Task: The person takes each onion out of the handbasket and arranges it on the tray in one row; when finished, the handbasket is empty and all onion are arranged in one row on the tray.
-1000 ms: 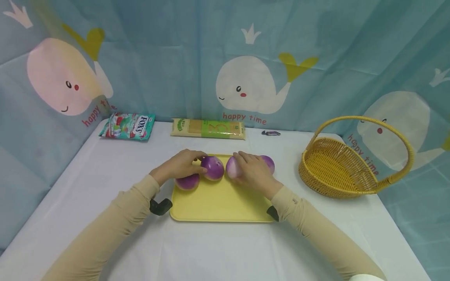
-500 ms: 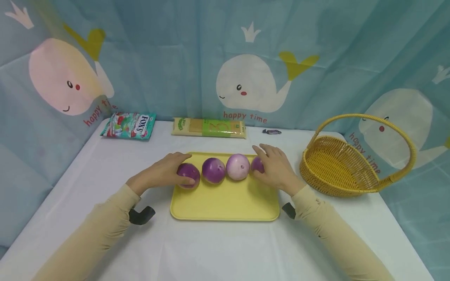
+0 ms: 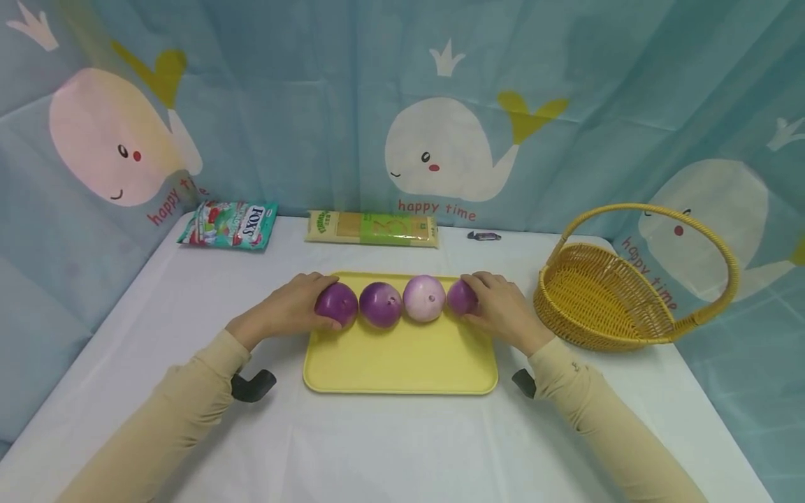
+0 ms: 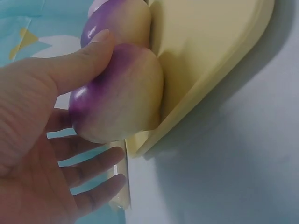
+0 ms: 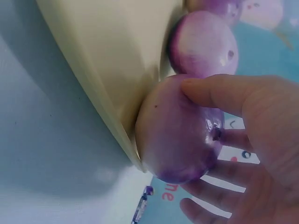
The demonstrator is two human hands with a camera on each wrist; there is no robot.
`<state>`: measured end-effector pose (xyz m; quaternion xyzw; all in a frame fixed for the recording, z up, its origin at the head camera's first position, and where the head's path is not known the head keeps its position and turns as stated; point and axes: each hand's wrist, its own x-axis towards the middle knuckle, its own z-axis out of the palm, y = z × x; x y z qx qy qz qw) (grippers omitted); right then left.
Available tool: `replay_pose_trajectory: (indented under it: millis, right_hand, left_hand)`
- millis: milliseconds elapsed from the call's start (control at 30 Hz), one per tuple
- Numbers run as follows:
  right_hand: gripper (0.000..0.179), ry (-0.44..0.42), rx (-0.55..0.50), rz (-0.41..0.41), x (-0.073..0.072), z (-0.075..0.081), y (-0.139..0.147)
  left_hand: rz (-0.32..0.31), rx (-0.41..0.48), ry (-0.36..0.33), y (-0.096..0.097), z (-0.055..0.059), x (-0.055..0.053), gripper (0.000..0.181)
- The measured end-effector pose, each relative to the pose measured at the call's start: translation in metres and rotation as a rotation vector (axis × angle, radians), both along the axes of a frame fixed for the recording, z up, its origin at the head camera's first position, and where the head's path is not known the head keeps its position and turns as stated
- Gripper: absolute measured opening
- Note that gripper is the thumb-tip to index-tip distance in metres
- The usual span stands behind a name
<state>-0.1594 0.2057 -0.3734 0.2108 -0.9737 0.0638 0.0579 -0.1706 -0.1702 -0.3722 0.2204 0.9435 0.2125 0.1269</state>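
Observation:
Four-sided and yellow, a tray point(image 3: 402, 363) bears a row of several purple-and-white turnips. My left hand point(image 3: 286, 306) holds the leftmost turnip point(image 3: 336, 305) between thumb and fingers; in the left wrist view its thumb point(image 4: 86, 60) lies along the purple top. At the other end, my right hand point(image 3: 503, 311) grips the rightmost turnip point(image 3: 462, 298), its thumb point(image 5: 210, 91) on the near side and fingers behind. Between them sit a dark purple turnip point(image 3: 381, 305) and a paler one point(image 3: 424, 299). Both held turnips are at the tray's ends, near its rim.
A wicker basket point(image 3: 604, 300) with a tall handle stands right of the tray. Along the back lie a teal FOX'S candy bag point(image 3: 229, 226), a long yellow-green noodle packet point(image 3: 372, 229) and a small wrapped candy point(image 3: 484, 237). A whale-print curtain point(image 3: 283, 126) hangs behind.
Both hands have moved outward from the middle turnips to the end ones. Over the last half second the left turnip has shifted slightly up, and the right fingers have come down around theirs.

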Motion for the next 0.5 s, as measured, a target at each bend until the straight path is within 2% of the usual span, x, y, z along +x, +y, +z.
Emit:
replay_pose_trajectory:
  millis: [300, 400, 500]
  right_hand:
    - [0.078, 0.018, -0.002, 0.010, 0.0011, -0.0021, 0.0003]
    - [0.081, -0.003, -0.004, -0.008, 0.0014, -0.0019, 0.0017]
    - [0.078, -0.032, -0.026, -0.047, 0.0020, 0.0019, 0.0052]
  left_hand:
    - [0.006, 0.058, -0.012, -0.0028, -0.0060, -0.0058, 0.093]
    - [0.021, 0.059, -0.029, -0.0022, -0.0041, -0.0053, 0.096]
    - [0.059, 0.039, -0.009, -0.0030, 0.0017, -0.0025, 0.092]
